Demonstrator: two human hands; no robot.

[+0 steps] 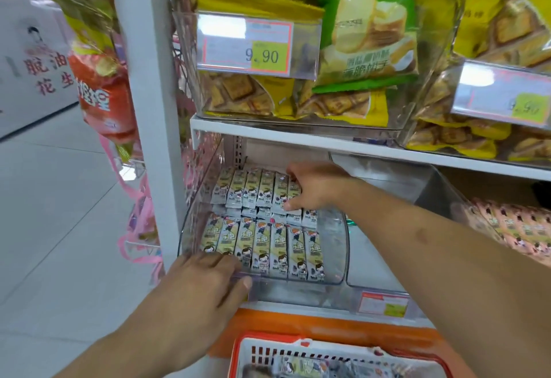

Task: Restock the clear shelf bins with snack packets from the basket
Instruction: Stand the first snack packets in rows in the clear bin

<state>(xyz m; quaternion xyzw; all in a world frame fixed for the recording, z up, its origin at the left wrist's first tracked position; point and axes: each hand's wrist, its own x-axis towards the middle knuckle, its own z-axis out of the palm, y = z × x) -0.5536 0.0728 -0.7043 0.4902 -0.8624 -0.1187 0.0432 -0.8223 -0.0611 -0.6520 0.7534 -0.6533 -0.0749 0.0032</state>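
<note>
A clear shelf bin [337, 246] on the lower shelf holds two rows of small cream-and-white snack packets [268, 246] standing side by side. My left hand [205, 279] grips the bin's front left rim, fingers curled over the edge. My right hand [313, 188] reaches deep into the bin and pinches packets at the right end of the back row [250, 188]. At the bottom of the view is the orange and white basket [247, 348], with more of the same packets [301, 367] inside.
Above, clear bins hold yellow cracker bags [238, 94] and a green bag [366, 20], with a 9.90 price tag [247, 45]. A neighbouring bin of pink packets [512, 225] sits right. A white shelf post [146, 109] and hanging red bags [101, 94] stand left.
</note>
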